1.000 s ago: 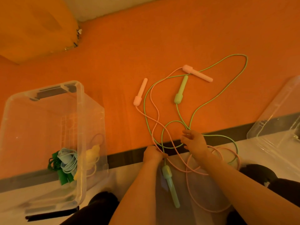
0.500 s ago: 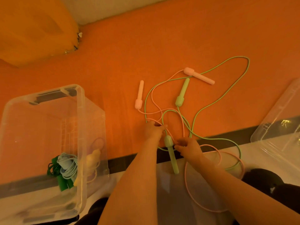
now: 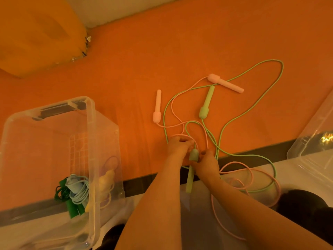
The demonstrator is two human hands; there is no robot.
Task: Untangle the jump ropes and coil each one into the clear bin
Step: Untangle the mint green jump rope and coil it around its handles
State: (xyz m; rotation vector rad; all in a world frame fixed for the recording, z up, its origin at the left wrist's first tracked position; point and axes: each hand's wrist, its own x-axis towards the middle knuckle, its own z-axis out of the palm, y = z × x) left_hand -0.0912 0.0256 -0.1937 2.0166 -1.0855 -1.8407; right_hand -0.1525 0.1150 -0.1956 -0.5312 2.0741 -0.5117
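A pink jump rope (image 3: pixel 225 85) and a green jump rope (image 3: pixel 206 103) lie tangled on the orange floor. One green handle (image 3: pixel 191 175) lies between my wrists, its thick end up by my fingers. My left hand (image 3: pixel 177 146) pinches a loop of pink cord just left of that handle. My right hand (image 3: pixel 207 162) grips the handle's thick end, where green and pink cords cross. The second pink handle (image 3: pixel 157 107) lies further up, to the left. The clear bin (image 3: pixel 91 141) stands at the left and holds coiled green, blue and yellow ropes (image 3: pixel 75 193).
A clear lid (image 3: pixel 313 139) lies at the right edge. A yellow cushion (image 3: pixel 36 31) fills the top left corner. A dark strip (image 3: pixel 252 156) divides the orange floor from the white floor near my dark-clothed knees (image 3: pixel 306 206).
Both hands moved up the floor from the dark strip to the cord crossing. The near green handle came up with them. The right hand shifted from the cords to the handle's thick end.
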